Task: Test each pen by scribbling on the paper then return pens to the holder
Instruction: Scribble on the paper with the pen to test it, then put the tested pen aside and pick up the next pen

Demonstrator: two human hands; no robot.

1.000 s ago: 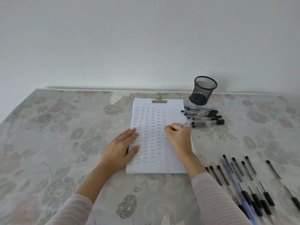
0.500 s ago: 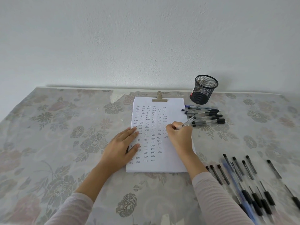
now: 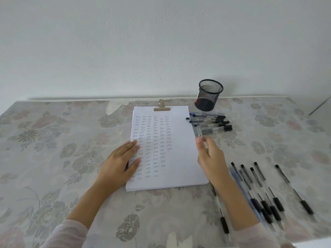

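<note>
Pens are the whole job, and you're between two of them. Far left, your left hand lies flat, fingers together, pinning the paper on the desk. Your right hand hangs just off the sheet's right edge with a clear pen pinched in its fingers, tilted toward the tested pile. Looks like you're dropping it there; next grab comes from the untested row. The mesh holder stands upright and looks empty.

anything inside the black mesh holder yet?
No pens stick out of the black mesh pen holder; through the mesh it looks empty. A red-and-white patch shows low at its left side; the floor isn't clearly visible.
</note>
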